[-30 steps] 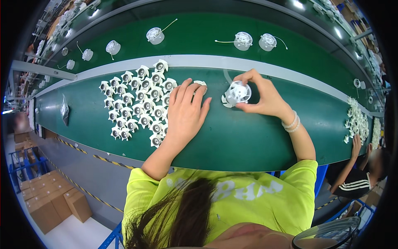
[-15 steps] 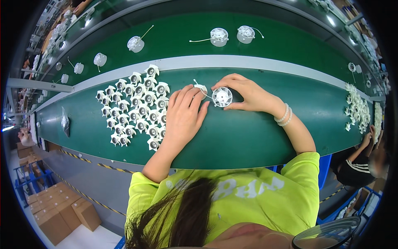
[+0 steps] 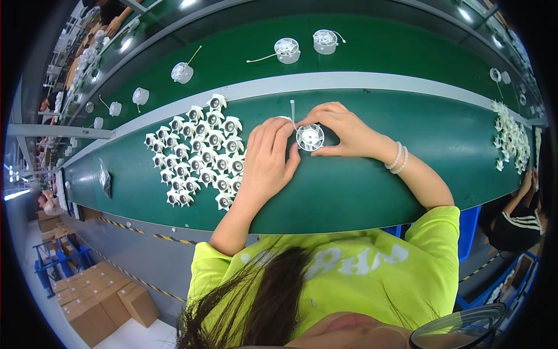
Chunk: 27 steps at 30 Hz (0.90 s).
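Observation:
A round white fan housing point(image 3: 310, 138) with a spoked face sits between the thumb and fingers of my right hand point(image 3: 351, 132), just above the green work surface. Close on its left is my left hand point(image 3: 268, 160), fingers bent together over a white fan part point(image 3: 284, 118) that is mostly hidden. A thin white wire with a connector end point(image 3: 292, 106) sticks up between the two hands. Left of my left hand, several white fan impellers point(image 3: 200, 148) with dark-ringed hubs lie in a cluster on the green surface point(image 3: 360, 198).
Behind a pale rail point(image 3: 372, 80), a green belt carries several white fan housings point(image 3: 288, 51) with wires. A small clear bag point(image 3: 104, 179) lies at far left. White parts point(image 3: 511, 139) are heaped at far right, near another person point(image 3: 514, 227). Cardboard boxes point(image 3: 96, 299) stand at lower left.
The wire's connector end has swung from slanting left to nearly upright. My left fingers have come closer to the housing and cover more of the white part. The whole view has shifted slightly.

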Motion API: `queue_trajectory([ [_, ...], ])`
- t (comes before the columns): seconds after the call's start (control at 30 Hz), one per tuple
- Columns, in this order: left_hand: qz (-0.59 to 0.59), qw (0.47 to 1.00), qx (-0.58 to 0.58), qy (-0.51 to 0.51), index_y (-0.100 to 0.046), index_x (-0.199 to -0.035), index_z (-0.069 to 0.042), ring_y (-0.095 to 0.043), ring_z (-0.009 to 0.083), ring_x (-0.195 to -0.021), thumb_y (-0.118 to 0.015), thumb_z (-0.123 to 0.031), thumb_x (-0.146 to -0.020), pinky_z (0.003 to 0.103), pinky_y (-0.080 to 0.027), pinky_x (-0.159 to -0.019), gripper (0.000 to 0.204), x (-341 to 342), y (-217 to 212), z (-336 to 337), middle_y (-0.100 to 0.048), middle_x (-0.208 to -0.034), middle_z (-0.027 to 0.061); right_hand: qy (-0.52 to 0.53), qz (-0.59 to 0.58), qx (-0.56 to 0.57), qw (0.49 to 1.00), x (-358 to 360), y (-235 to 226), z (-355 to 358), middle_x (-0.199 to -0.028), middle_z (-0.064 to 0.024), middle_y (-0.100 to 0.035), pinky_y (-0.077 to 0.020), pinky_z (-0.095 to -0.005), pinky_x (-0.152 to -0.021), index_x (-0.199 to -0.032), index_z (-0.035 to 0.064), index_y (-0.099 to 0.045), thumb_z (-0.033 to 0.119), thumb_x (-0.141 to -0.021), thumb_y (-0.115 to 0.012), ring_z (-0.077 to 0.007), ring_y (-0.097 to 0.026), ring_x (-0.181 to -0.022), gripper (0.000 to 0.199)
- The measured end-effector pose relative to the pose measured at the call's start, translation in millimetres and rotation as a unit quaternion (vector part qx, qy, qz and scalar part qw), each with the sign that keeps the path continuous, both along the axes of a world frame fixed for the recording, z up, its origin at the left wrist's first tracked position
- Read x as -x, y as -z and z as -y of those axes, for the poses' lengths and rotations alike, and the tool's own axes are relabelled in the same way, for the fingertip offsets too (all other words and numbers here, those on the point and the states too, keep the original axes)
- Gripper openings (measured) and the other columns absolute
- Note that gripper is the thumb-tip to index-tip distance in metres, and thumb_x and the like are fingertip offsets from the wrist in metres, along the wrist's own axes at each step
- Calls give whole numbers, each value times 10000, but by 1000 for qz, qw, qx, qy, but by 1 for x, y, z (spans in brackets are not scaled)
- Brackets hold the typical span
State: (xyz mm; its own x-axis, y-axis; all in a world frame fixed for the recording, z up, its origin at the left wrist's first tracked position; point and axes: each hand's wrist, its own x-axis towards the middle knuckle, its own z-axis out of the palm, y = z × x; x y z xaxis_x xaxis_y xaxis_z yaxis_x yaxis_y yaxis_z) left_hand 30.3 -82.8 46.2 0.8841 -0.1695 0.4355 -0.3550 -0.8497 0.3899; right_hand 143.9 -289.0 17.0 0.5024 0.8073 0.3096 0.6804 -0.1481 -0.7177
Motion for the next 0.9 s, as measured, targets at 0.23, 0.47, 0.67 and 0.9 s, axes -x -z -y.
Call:
queue_trajectory([
  [0.23, -11, 992, 86, 91, -625, -1239, -48, -583, 266, -1103, -741, -82, -792, 398, -454, -978, 463, 3, -1, -1, -595, -1243, 97, -24, -387, -30, 921, 13, -13, 2, -969, -38, -680, -461, -275, -747, -1180, 51, -693, 250, -959, -693, -141, -578, -821, 298],
  [0.47, -121, 962, 240, 51, -642, -1228, -63, -561, 257, -1094, -747, -77, -792, 388, -454, -966, 448, 9, -1, 7, -606, -1225, 93, -70, -422, -50, 903, 17, 2, 1, -881, -11, -664, -425, -248, -693, -1153, 28, -695, 274, -1034, -596, -110, -526, -770, 290],
  [0.67, -21, 985, 172, 27, -662, -1171, -71, -548, 257, -1086, -741, -72, -803, 374, -445, -965, 376, 2, -10, 5, -613, -1203, 82, 123, -272, -203, 933, -17, -9, 24, -1269, -93, -582, -486, -329, -936, -1350, 55, -544, 146, -805, -748, -214, -581, -1059, 590],
  [0.9, 25, 997, -31, -64, -663, -1137, -77, -561, 260, -1109, -724, -111, -848, 387, -430, -989, 298, -1, 3, -2, -611, -1195, 55, 485, 287, 53, 824, -137, 34, 118, -1182, -119, -658, -456, -369, -1008, -1309, 56, -603, 288, -853, -756, -294, -602, -1092, 534],
])
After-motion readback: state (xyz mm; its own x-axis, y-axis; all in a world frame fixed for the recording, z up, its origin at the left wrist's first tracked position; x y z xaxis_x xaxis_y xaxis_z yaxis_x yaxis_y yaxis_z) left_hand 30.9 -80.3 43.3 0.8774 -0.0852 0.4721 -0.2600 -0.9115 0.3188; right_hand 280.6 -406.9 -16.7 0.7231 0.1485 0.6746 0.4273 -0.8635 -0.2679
